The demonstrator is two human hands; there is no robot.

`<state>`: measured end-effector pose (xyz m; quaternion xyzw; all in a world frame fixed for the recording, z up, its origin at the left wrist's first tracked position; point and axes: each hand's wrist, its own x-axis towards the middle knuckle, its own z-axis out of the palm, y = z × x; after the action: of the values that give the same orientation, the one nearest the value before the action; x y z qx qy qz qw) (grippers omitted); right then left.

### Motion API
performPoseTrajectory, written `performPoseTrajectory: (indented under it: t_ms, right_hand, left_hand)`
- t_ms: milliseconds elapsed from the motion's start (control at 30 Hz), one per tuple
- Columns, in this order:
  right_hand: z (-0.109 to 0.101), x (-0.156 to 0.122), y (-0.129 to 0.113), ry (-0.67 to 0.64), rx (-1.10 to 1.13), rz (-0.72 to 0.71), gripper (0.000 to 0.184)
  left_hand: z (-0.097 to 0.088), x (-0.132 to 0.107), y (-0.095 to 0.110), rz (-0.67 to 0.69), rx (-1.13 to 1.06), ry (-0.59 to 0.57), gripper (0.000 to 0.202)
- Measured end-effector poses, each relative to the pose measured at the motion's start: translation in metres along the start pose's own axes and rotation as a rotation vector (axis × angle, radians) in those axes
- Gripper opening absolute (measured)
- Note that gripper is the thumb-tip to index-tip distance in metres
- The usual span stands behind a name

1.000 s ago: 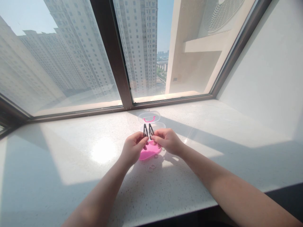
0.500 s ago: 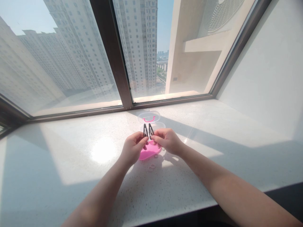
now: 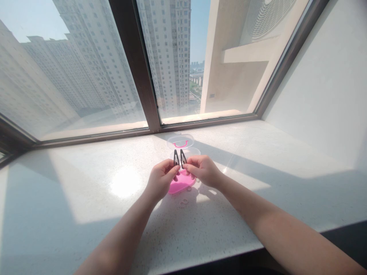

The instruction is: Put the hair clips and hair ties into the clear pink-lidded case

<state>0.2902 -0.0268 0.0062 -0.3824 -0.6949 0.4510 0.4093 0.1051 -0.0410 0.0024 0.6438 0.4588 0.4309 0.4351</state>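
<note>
My left hand pinches a black snap hair clip by its wide end, narrow tip pointing up. A second black snap hair clip stands upright beside it, gripped between the thumb and fingers of my right hand. A small gap separates the two clips. Below them lies a bright pink tray, partly hidden by my fingers. Just behind the hands sits a clear plastic container, and at its back is a clear oval lid with a pink handle.
Several small rings lie near the pink tray, one ring at its front edge and a pale pair nearer me. The speckled white sill runs up to a brown window frame. A white wall stands at the right.
</note>
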Motion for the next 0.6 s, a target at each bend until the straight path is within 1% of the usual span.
performPoseTrajectory:
  t_ms: [600]
  right_hand:
    - [-0.0001,-0.0001,-0.0007,0.005,0.002,0.009,0.023]
  left_hand:
    - [-0.0001,-0.0010,0.0018,0.007,0.003,0.010,0.019]
